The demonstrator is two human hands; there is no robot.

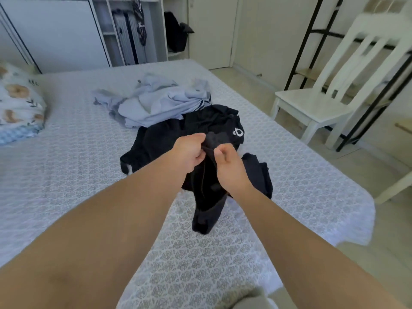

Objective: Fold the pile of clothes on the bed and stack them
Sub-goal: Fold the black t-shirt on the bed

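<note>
On bed (89, 141) | left hand (189, 155), right hand (229, 168) pinch black garment (207, 197) | blue clothes (156, 103) behind | chair (323, 97) right

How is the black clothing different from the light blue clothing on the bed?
The black garment is dark, and the left hand and right hand both pinch it and lift it; the light blue clothes are pale and untouched. The black garment is nearer, while the light blue clothes lie farther back. Both are crumpled and unfolded on the bed.
</note>
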